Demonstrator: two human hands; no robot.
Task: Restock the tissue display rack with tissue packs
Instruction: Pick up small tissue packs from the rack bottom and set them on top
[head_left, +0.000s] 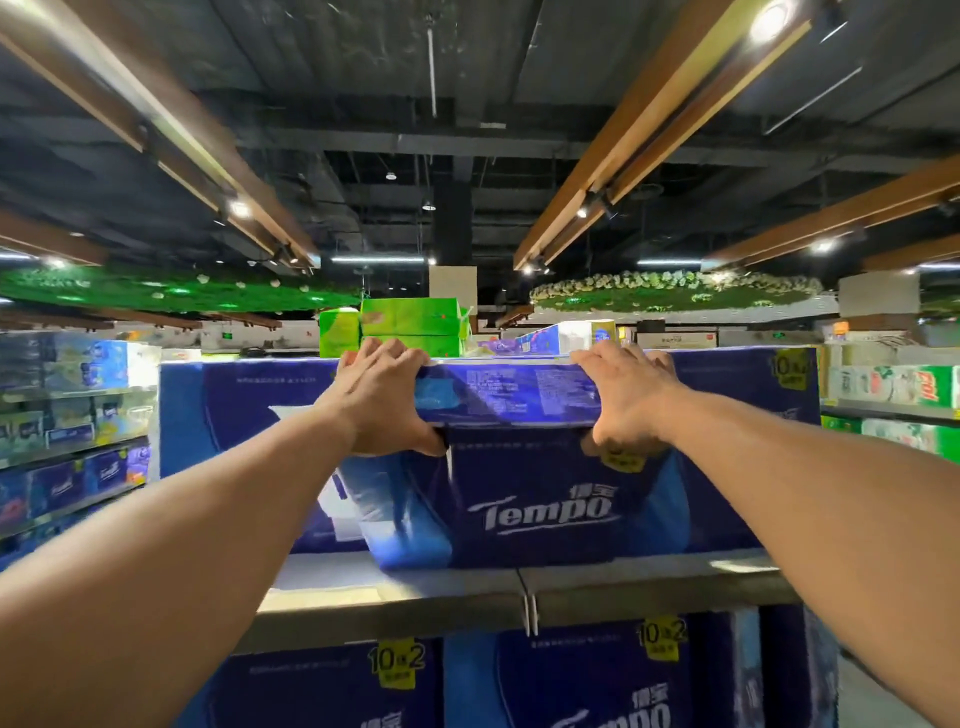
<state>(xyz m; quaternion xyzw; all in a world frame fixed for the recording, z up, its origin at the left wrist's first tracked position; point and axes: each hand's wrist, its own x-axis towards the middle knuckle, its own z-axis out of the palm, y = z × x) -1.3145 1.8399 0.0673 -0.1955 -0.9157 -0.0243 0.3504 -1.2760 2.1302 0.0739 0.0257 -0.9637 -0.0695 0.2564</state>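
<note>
A dark blue Tempo tissue pack (511, 395) lies flat on top of another blue Tempo pack (545, 509) that stands on the grey shelf (649, 592) of the display rack. My left hand (382, 402) grips the top pack's left end, fingers over its top edge and thumb under it. My right hand (631, 397) grips its right end the same way. More blue Tempo packs (223, 410) stand behind and to the sides on this shelf, and others (582, 680) fill the shelf below.
Green tissue packs (410, 325) are stacked on top behind the blue ones. Shelves with blue packs (72, 415) run along the left. Green and white packs (898, 389) fill shelves on the right. An aisle floor shows at lower right.
</note>
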